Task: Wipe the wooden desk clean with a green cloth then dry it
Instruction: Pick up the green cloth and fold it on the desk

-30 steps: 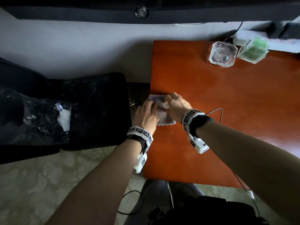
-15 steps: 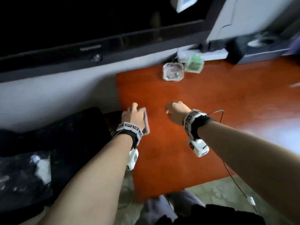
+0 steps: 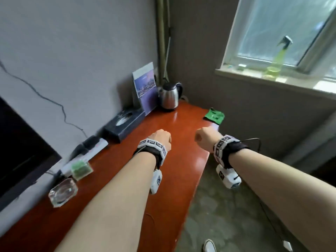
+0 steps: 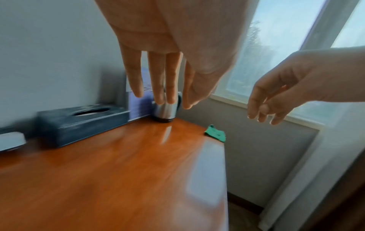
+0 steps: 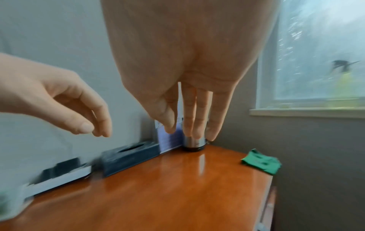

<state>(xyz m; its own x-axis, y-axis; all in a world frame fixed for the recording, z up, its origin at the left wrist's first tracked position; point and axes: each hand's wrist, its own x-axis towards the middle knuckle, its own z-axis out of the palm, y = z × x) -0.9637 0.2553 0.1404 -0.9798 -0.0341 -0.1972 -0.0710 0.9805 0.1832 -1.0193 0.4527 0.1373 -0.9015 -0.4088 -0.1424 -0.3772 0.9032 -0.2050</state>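
Observation:
The glossy reddish wooden desk (image 3: 127,179) runs along the wall toward a far corner. A crumpled green cloth (image 3: 214,116) lies at its far right corner by the front edge, also seen in the left wrist view (image 4: 215,134) and the right wrist view (image 5: 261,163). My left hand (image 3: 162,138) hovers over the middle of the desk, fingers hanging straight and holding nothing (image 4: 164,100). My right hand (image 3: 205,136) hovers near the front edge, short of the cloth, fingers loose and holding nothing (image 5: 189,131).
Along the wall stand a steel kettle (image 3: 170,96), an upright card (image 3: 146,88), a dark tissue box (image 3: 123,124), a power strip (image 3: 91,148), a green-filled clear box (image 3: 81,169) and a glass ashtray (image 3: 62,192). A spray bottle (image 3: 278,59) stands on the windowsill.
Both hands left the pale cloth at the desk's left end and moved right along the desk. The view swung toward the kettle corner. Both hands now hold nothing.

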